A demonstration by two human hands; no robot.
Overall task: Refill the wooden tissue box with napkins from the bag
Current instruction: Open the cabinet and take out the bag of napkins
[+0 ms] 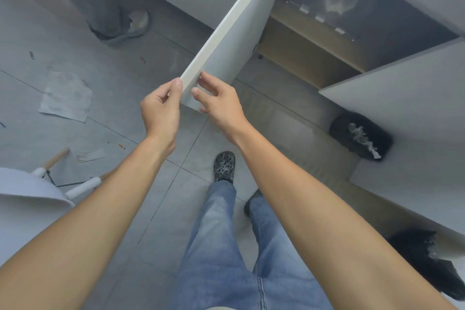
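Head view shows the left hand (161, 106) pinching the free corner of a white cabinet door (234, 43) while the right hand (219, 100) rests relaxed fingers on its inner face, probably swinging it to reach storage. Toward three o'clock a black bag (361, 136) of napkins lies on the floor; no wooden tissue box is visible.

Pale blurred shape (334, 2) deep inside the open cabinet, not identifiable, black plastic bag (427, 259) partly hidden under the shelf, second person's grey shoe (130, 25) blurred
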